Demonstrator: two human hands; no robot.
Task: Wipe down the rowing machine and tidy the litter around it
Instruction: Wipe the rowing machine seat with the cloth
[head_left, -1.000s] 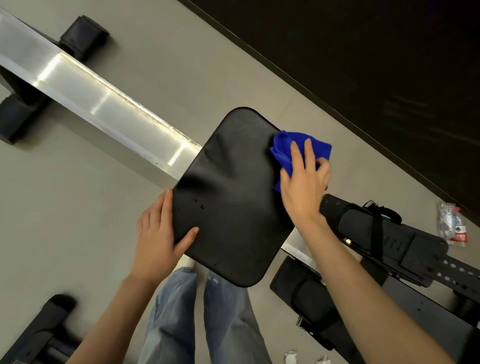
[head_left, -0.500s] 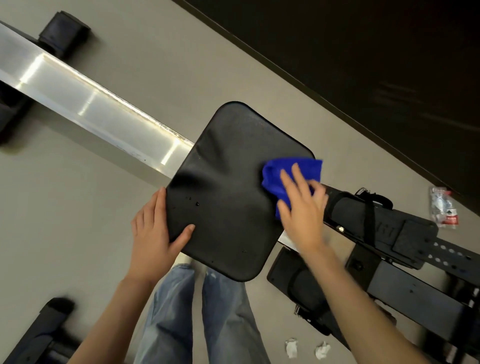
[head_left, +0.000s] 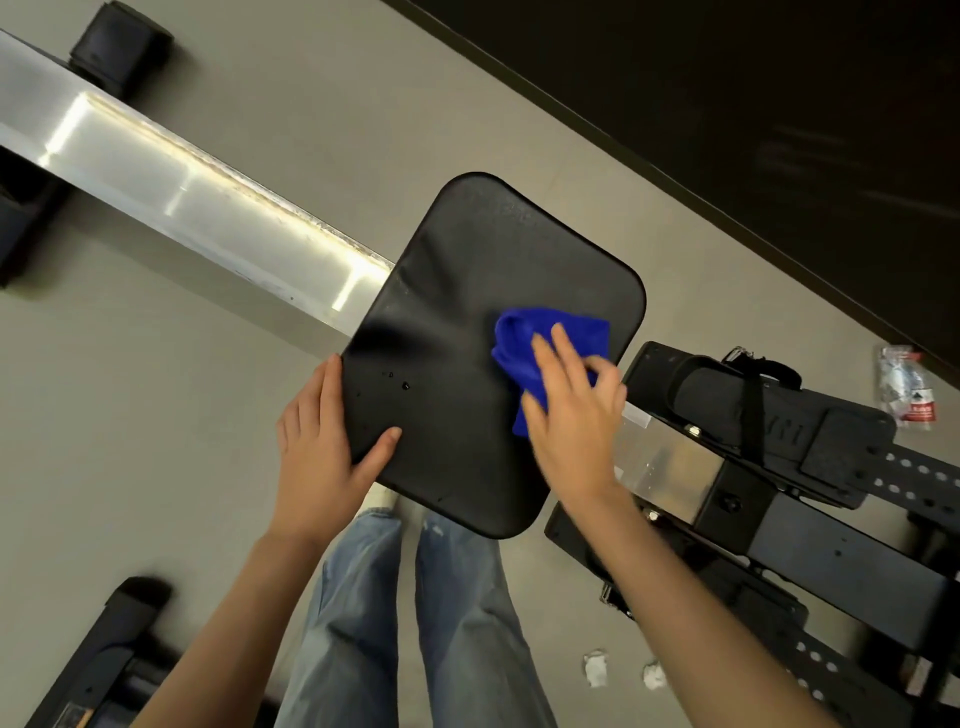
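Observation:
The rowing machine's black seat (head_left: 457, 312) sits on its shiny metal rail (head_left: 208, 208). My right hand (head_left: 571, 421) presses a bunched blue cloth (head_left: 519, 338) onto the seat's right part, its fingers stretched over the cloth and blurred. My left hand (head_left: 322, 447) rests against the seat's left edge, fingers straight along the side and thumb on top. Small droplets dot the seat near that thumb. Litter lies on the grey floor: a crushed plastic bottle (head_left: 904, 389) at the far right and two white paper wads (head_left: 595, 667) by my right forearm.
Black footrests with straps (head_left: 753, 410) sit right of the seat. The rail's rear foot (head_left: 119, 47) is at top left. Another black frame (head_left: 104, 660) is at bottom left. A dark surface (head_left: 779, 104) fills the top right. My jeans-clad legs (head_left: 363, 623) stand below the seat.
My right hand has slid the blue cloth from the seat's far right corner down and inward across its surface. My left hand stays at the left edge.

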